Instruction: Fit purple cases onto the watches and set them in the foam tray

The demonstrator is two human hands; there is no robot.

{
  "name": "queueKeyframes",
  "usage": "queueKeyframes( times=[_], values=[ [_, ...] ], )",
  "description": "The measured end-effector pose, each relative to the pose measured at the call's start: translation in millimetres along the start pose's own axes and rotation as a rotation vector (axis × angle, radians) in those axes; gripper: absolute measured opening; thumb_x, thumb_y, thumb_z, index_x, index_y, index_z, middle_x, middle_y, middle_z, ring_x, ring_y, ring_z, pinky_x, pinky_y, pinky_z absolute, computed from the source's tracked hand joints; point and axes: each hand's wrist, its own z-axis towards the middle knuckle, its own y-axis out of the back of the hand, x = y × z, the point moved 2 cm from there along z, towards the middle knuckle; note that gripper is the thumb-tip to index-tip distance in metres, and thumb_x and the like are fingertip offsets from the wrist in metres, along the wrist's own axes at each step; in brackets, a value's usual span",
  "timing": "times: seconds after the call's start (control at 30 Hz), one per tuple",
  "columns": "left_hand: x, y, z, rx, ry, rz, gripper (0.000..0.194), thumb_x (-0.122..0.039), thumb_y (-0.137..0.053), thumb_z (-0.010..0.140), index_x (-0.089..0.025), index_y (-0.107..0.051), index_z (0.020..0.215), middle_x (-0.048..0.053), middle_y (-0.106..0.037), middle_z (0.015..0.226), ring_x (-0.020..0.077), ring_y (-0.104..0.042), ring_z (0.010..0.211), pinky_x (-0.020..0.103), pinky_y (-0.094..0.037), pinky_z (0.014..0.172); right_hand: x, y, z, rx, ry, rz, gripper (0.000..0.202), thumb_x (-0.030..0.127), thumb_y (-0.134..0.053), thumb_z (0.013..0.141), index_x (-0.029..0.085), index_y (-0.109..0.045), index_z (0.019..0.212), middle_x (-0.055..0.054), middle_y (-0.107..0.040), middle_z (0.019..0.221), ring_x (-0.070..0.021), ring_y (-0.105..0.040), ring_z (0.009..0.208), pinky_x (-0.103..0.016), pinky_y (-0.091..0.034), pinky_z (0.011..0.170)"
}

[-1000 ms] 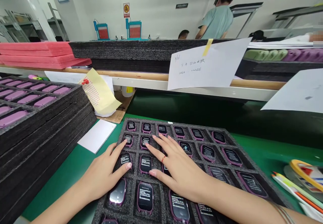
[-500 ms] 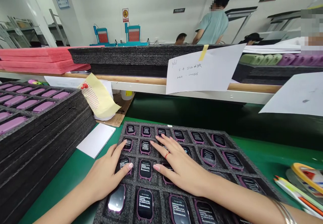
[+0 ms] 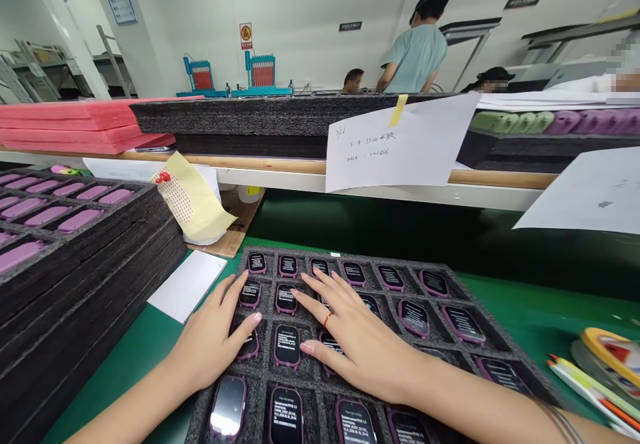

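A black foam tray (image 3: 271, 297) holds rows of purple-framed smartwatch bodies without straps, each in its own pocket. Several lit screens show white text, as on this smartwatch (image 3: 287, 345); another smartwatch (image 3: 229, 405), at the near left, has a bright, glossy screen without visible text. My left hand (image 3: 213, 334) rests over the tray's left edge, fingers spread, its thumb above a partly covered watch in the left column. Across the middle columns lies my right hand (image 3: 350, 327), open and palm down, hiding some watches beneath. Neither hand holds anything.
Stacked foam trays (image 3: 125, 251) with purple parts stand at left, beside a white card (image 3: 187, 286). Tape rolls (image 3: 613, 361) and pens (image 3: 590, 387) lie at right. A shelf (image 3: 295, 172) with hanging paper (image 3: 400, 144) runs across the back; people are beyond it.
The view has shifted slightly. My left hand has edged away from me along the tray's left side, and my right hand has moved a little left. Both stay open.
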Motion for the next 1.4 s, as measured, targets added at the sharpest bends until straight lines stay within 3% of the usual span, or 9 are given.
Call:
queueKeyframes(
  times=[0.13, 0.37, 0.57, 0.77, 0.9, 1.17, 1.3, 1.4],
  values=[
    [-2, -0.5, 10, -0.02, 0.005, -0.007, 0.064, -0.055, -0.037, 0.099, -0.024, -0.032, 0.154, 0.013, -0.043, 0.155, 0.0308, -0.041, 0.143, 0.052, -0.04, 0.114, -4, 0, 3, 0.009, -0.036, -0.011, 0.07, 0.059, -0.043, 0.099, 0.016, -0.037, 0.154, -0.017, -0.028, 0.163, -0.035, -0.014, 0.153, -0.065, -0.017, 0.121],
    [-5, -0.3, 23, -0.009, 0.025, -0.006, 0.065, -0.055, -0.035, 0.1, -0.02, -0.034, 0.154, 0.016, -0.05, 0.149, 0.0331, -0.054, 0.132, 0.052, -0.048, 0.105, -6, 1, 24, 0.008, -0.111, -0.026, 0.075, 0.061, -0.043, 0.098, 0.011, -0.035, 0.155, -0.018, -0.026, 0.163, -0.0352, -0.012, 0.153, -0.061, -0.016, 0.122],
    [-3, -0.4, 28, 0.026, 0.057, 0.007, 0.064, -0.056, -0.034, 0.099, -0.026, -0.034, 0.155, 0.014, -0.054, 0.145, 0.0331, -0.056, 0.13, 0.051, -0.049, 0.102, -12, -1, 43, -0.009, -0.14, -0.044, 0.078, 0.062, -0.041, 0.098, 0.009, -0.036, 0.154, -0.024, -0.026, 0.162, -0.0389, -0.015, 0.152, -0.06, -0.015, 0.122],
    [-2, -1.8, 32, 0.067, 0.079, 0.005, 0.064, -0.059, -0.031, 0.099, -0.029, -0.032, 0.155, 0.015, -0.049, 0.149, 0.0359, -0.053, 0.132, 0.053, -0.048, 0.101, -15, 0, 46, -0.025, -0.139, -0.07, 0.073, 0.063, -0.042, 0.098, 0.014, -0.04, 0.153, -0.02, -0.025, 0.163, -0.0374, -0.013, 0.153, -0.059, -0.012, 0.123],
    [-1, -3.0, 33, 0.067, 0.092, -0.005, 0.07, -0.061, -0.03, 0.099, -0.026, -0.02, 0.159, 0.016, -0.048, 0.151, 0.0349, -0.054, 0.131, 0.051, -0.049, 0.101, -21, 3, 40, -0.038, -0.162, -0.079, 0.079, 0.066, -0.038, 0.098, 0.013, -0.033, 0.156, -0.019, -0.021, 0.165, -0.0351, -0.01, 0.154, -0.057, -0.012, 0.124],
    [3, -4.7, 31, 0.015, 0.07, 0.037, 0.071, -0.061, -0.029, 0.099, -0.023, -0.022, 0.159, 0.014, -0.045, 0.154, 0.0331, -0.051, 0.135, 0.052, -0.048, 0.105, -43, 14, 11, -0.062, -0.235, -0.085, 0.072, 0.059, -0.037, 0.1, 0.012, -0.037, 0.154, -0.02, -0.026, 0.163, -0.0348, -0.014, 0.153, -0.059, -0.014, 0.123],
    [-3, -4.0, 30, -0.084, -0.015, 0.124, 0.071, -0.059, -0.038, 0.097, -0.019, -0.033, 0.155, 0.019, -0.035, 0.159, 0.0374, -0.037, 0.144, 0.058, -0.036, 0.114, -59, 26, -17, -0.106, -0.268, -0.09, 0.069, 0.057, -0.034, 0.102, 0.014, -0.035, 0.155, -0.018, -0.026, 0.163, -0.0342, -0.015, 0.153, -0.062, -0.017, 0.121],
    [-17, -8.9, 31, -0.131, -0.164, 0.214, 0.062, -0.056, -0.042, 0.097, -0.022, -0.046, 0.149, 0.019, -0.037, 0.159, 0.038, -0.036, 0.145, 0.06, -0.035, 0.115, -71, 32, -34, -0.123, -0.245, -0.114, 0.063, 0.053, -0.037, 0.102, 0.018, -0.037, 0.155, -0.017, -0.028, 0.163, -0.0346, -0.016, 0.153, -0.064, -0.018, 0.12]
  ],
)
